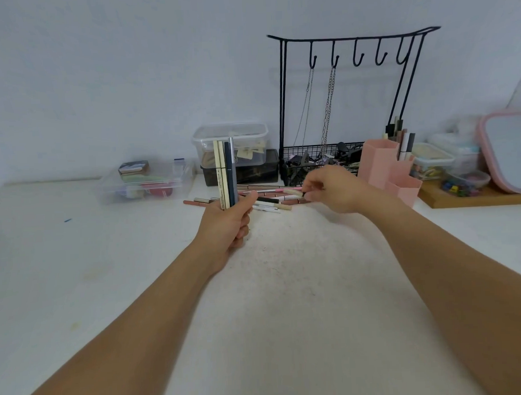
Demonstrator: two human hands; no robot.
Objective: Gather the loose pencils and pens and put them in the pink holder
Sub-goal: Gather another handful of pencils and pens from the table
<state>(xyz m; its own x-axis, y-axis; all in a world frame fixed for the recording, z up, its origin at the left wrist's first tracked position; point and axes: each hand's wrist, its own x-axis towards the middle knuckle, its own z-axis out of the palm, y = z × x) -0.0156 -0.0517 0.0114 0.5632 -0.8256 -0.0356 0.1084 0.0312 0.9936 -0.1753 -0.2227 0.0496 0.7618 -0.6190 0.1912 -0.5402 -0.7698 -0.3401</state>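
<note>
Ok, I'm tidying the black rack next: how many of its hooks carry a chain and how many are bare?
Hooks with a chain: 2
Bare hooks: 3
Total: 5 hooks

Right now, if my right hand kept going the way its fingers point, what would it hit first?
Probably the loose pens lying on the table; the right hand points left and already pinches one end. Depth is uncertain.

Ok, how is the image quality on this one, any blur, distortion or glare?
Head view: soft, even lighting with no glare and only faint shadows; wide-angle distortion bows the black wire hook rack and stretches the forearms. The right hand is slightly motion-blurred, while the left hand and its upright bundle of pens stay fairly crisp. The pink-framed mirror at the edge is soft.
</note>
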